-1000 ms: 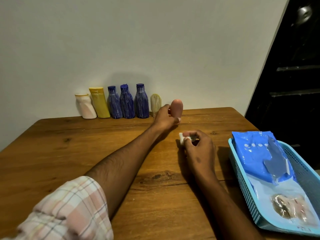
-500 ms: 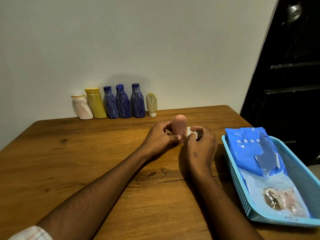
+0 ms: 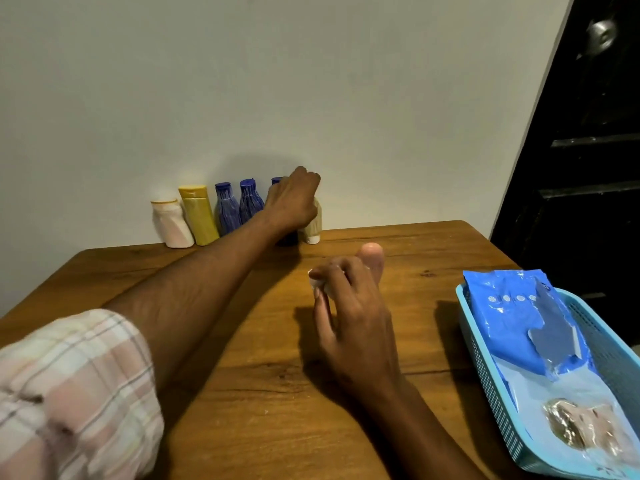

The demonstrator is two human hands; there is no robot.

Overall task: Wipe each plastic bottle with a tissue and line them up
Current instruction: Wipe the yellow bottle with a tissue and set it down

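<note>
Nearest, the R hand (image 3: 349, 306) held the pink bottle (image 3: 372, 259) upright over the mid tabletop (image 3: 242, 393), w/ a wad of tissue (image 3: 316, 283) pinched in the same fingers; grip clamped on both. Half a sec earlier both hands had met on that bottle; it had since passed from L to R. To the right sat the blue basket (image 3: 491, 382) w/ the wipes pack (image 3: 512, 327) inside.

Further back, the L hand (image 3: 294, 202) had reached out to the row at the wall, fingers curled over the cream bottle (image 3: 313, 223) at the row's right end, prob. nudging it tighter. It hid most of the third blue bottle (image 3: 276, 180). Beyond stood two more blue bottles (image 3: 239, 209), the yellow bottle (image 3: 200, 216) and the white bottle (image 3: 171, 223). Judged: pink one looked wiped, next in line.
</note>
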